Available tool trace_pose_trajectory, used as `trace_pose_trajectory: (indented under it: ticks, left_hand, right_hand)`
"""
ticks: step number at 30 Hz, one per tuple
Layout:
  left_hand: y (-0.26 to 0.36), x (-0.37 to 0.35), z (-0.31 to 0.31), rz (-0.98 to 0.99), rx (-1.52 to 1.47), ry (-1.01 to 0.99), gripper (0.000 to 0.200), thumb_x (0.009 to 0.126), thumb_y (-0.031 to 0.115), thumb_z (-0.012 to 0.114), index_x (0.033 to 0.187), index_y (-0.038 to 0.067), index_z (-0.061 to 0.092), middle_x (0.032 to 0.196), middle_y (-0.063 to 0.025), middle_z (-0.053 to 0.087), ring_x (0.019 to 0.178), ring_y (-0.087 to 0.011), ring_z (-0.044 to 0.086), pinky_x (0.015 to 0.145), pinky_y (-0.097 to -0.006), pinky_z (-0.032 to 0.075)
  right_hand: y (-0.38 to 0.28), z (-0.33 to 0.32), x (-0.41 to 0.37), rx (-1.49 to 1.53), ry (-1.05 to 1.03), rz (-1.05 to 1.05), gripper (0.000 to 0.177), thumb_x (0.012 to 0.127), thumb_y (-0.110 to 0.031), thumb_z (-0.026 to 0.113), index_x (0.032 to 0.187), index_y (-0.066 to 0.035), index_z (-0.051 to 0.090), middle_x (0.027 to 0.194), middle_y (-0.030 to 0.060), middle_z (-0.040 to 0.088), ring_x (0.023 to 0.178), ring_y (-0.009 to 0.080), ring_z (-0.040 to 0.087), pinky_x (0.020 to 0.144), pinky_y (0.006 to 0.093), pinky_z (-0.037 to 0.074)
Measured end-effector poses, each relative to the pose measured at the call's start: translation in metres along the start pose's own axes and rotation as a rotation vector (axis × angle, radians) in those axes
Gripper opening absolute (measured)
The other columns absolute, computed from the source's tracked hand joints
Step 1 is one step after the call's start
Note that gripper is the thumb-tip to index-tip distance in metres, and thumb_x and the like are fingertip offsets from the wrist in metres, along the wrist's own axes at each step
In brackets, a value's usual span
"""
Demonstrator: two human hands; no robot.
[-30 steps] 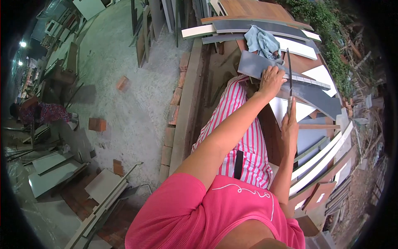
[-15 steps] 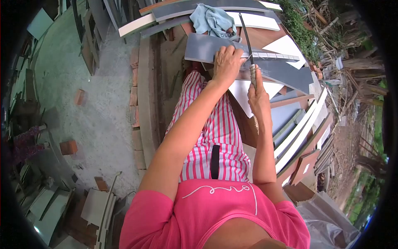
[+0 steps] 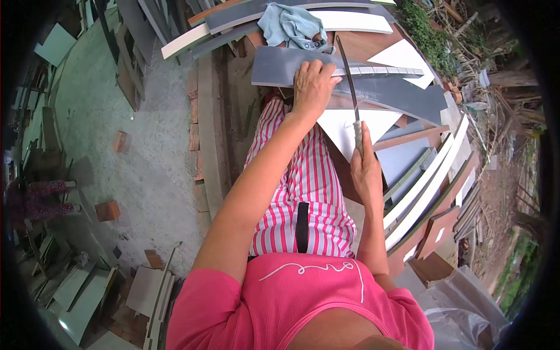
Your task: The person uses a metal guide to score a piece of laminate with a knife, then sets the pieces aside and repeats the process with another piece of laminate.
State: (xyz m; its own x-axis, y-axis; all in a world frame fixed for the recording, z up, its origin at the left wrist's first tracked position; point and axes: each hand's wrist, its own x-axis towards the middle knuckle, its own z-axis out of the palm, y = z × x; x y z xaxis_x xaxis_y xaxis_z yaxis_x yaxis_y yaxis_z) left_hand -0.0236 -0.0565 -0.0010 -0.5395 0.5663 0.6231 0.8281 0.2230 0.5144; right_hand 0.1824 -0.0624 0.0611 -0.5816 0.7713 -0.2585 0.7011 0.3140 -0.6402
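Observation:
My left hand (image 3: 313, 87) presses down on a grey board (image 3: 275, 65), its fingers curled at the near end of a narrow strip marked with lines (image 3: 379, 71). My right hand (image 3: 366, 169) is wrapped round the pale handle of a long thin saw (image 3: 345, 64). The dark blade points away from me and crosses the marked strip just right of my left hand. Beneath lie another grey board (image 3: 402, 100) and a white triangular piece (image 3: 356, 125). A light blue cloth (image 3: 294, 26) rests beyond the grey board.
White curved strips (image 3: 429, 192) and brown boards lie to the right. Bricks (image 3: 108, 211) sit on the concrete floor (image 3: 149, 175) at the left. Another person's legs (image 3: 49, 188) show at the far left. Clear plastic sheeting (image 3: 461, 303) is at the lower right.
My right hand has drawn the saw back towards my body. My left hand stays on the board, and the whole view has shifted slightly.

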Motion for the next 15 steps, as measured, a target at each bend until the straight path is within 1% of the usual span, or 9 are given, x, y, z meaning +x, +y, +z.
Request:
trace_pose_trajectory:
  ticks: [1,4,6,8,10,11,12,14,15]
  left_hand:
    - [-0.001,0.001,-0.001,0.001,0.017,0.004,0.031,0.073,0.020,0.075,0.099,0.010,0.062,0.089,-0.0075,0.055,0.085,-0.0304,0.052,0.074,-0.0423,0.042]
    - [-0.007,-0.001,0.007,0.033,0.037,0.052,0.029,0.073,0.023,0.075,0.095,0.011,0.062,0.089,-0.0079,0.055,0.085,-0.0311,0.053,0.074,-0.0423,0.043]
    - [-0.008,0.000,0.008,0.037,0.039,0.049,0.027,0.073,0.024,0.074,0.093,0.011,0.061,0.087,-0.0085,0.054,0.085,-0.0317,0.053,0.074,-0.0426,0.043]
    - [-0.009,0.001,0.010,0.016,0.018,0.053,0.027,0.072,0.023,0.075,0.092,0.011,0.060,0.088,-0.0086,0.053,0.087,-0.0314,0.051,0.075,-0.0428,0.043]
    - [-0.005,0.000,0.008,0.007,-0.013,0.076,0.028,0.071,0.023,0.075,0.091,0.011,0.060,0.089,-0.0086,0.052,0.089,-0.0306,0.050,0.077,-0.0425,0.042]
    - [-0.004,-0.002,0.008,-0.005,0.008,0.062,0.028,0.071,0.023,0.075,0.091,0.011,0.060,0.089,-0.0086,0.052,0.089,-0.0306,0.050,0.077,-0.0425,0.042]
    - [-0.004,-0.001,0.009,-0.006,0.001,0.063,0.028,0.072,0.022,0.075,0.091,0.011,0.060,0.090,-0.0088,0.052,0.090,-0.0304,0.050,0.078,-0.0423,0.042]
    - [-0.004,-0.002,0.006,-0.008,-0.011,0.055,0.027,0.072,0.022,0.075,0.091,0.010,0.060,0.091,-0.0090,0.052,0.090,-0.0302,0.049,0.078,-0.0421,0.041]
    - [-0.003,-0.001,0.006,-0.009,-0.013,0.059,0.027,0.072,0.021,0.075,0.091,0.010,0.060,0.090,-0.0091,0.052,0.090,-0.0304,0.049,0.078,-0.0421,0.041]
  right_hand:
    - [0.004,0.005,0.013,-0.004,0.030,-0.076,0.063,0.093,-0.010,0.044,0.150,-0.027,0.024,0.073,0.0302,0.059,0.076,0.0453,0.063,0.068,0.0524,0.041]
    - [0.004,0.015,0.043,0.054,0.145,-0.342,0.064,0.092,-0.008,0.044,0.150,-0.026,0.023,0.109,0.0317,0.060,0.099,0.0473,0.060,0.078,0.0517,0.045]
    - [-0.002,0.011,0.047,0.049,0.031,-0.163,0.062,0.093,-0.007,0.042,0.150,-0.025,0.023,0.132,0.0269,0.050,0.115,0.0450,0.052,0.090,0.0487,0.044]
    - [0.009,0.017,0.045,0.063,0.116,-0.337,0.062,0.093,-0.007,0.041,0.150,-0.025,0.024,0.135,0.0255,0.048,0.116,0.0448,0.052,0.090,0.0480,0.044]
    - [0.014,0.017,0.027,0.001,0.124,-0.307,0.062,0.094,-0.007,0.040,0.150,-0.026,0.023,0.132,0.0256,0.051,0.112,0.0446,0.056,0.087,0.0482,0.045]
    - [0.012,0.012,0.013,0.014,0.035,-0.116,0.062,0.095,-0.007,0.039,0.150,-0.027,0.021,0.126,0.0258,0.055,0.104,0.0440,0.060,0.083,0.0482,0.046]
    - [0.021,0.017,0.005,0.031,0.091,-0.190,0.062,0.096,-0.008,0.039,0.151,-0.029,0.019,0.117,0.0275,0.059,0.097,0.0435,0.063,0.079,0.0478,0.047]
    - [0.019,0.011,-0.007,0.045,-0.033,0.039,0.057,0.098,-0.010,0.039,0.151,-0.026,0.023,0.128,0.0242,0.055,0.103,0.0365,0.062,0.085,0.0368,0.047]
    - [0.029,0.018,-0.007,0.022,0.059,-0.078,0.057,0.098,-0.010,0.038,0.151,-0.026,0.023,0.125,0.0249,0.056,0.096,0.0340,0.063,0.082,0.0370,0.048]
